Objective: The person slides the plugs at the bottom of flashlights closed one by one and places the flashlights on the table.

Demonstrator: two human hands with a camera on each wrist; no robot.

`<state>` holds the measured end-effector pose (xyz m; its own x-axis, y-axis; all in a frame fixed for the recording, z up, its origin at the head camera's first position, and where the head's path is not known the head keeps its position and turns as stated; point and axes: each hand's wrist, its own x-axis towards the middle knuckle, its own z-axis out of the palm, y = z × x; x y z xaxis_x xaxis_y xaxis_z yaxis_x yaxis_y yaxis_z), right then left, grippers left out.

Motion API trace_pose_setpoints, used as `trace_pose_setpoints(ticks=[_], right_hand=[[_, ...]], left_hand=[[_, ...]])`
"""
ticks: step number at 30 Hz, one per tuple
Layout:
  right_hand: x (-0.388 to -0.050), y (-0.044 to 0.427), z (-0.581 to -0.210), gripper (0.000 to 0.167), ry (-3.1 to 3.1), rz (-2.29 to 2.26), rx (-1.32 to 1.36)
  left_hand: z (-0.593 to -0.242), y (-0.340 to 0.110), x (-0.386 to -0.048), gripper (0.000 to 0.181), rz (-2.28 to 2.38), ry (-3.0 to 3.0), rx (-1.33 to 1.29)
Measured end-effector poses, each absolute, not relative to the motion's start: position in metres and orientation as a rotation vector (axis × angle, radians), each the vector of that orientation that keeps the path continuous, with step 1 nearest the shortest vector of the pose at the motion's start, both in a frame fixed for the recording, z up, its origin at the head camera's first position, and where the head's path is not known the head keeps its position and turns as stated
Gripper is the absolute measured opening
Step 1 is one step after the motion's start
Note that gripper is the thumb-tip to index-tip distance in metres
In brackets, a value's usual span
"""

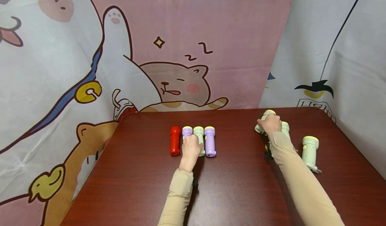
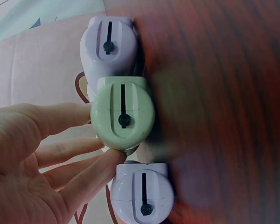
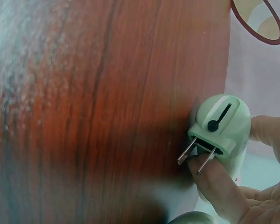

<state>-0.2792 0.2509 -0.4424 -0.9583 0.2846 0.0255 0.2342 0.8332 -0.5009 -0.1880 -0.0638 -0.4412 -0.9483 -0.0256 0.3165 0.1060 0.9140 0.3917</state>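
Left hand: the hand (image 1: 190, 149) pinches the third flashlight (image 2: 122, 112), a pale green one, with digits set against both its sides; slots and round slider knobs show on the near ends of this and its purple neighbours in the left wrist view.
Row of four: lying side by side on the brown wood-grain table (image 1: 235, 192), lens ends away from the person, are, from left to right, the red flashlight (image 1: 175, 141), the left purple flashlight (image 1: 187, 131), the gripped third flashlight and the right purple flashlight (image 1: 210, 142).
Right hand: the hand (image 1: 272, 123) grips the far green flashlight (image 3: 224, 121) near the table's far edge, thumb and fingers around its body; two metal prongs (image 3: 206, 161) stand out from its end.
Beside the right arm: the partly covered green flashlight (image 1: 285, 129) lies near the right hand; the near green flashlight (image 1: 309, 152) lies to the right of the forearm, prongs out.
Sleeves: beige (image 1: 176, 199), on both arms.
Backdrop: printed cloth (image 1: 235, 45) with cartoon animals, including a closed-eyed brown one, behind the table.
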Motion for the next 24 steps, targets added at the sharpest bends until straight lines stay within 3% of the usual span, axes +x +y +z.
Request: trace_pose_setpoints(ticks=[19, 24], right_hand=[[-0.271, 0.236, -0.435, 0.044, -2.880, 0.823, -0.402], [-0.271, 0.234, -0.433, 0.054, -2.880, 0.836, -0.416]], left_hand=[[-0.441, -0.064, -0.189, 0.024, -0.603, -2.770, -0.058], [-0.441, -0.064, -0.189, 0.026, -0.609, -2.771, -0.058]])
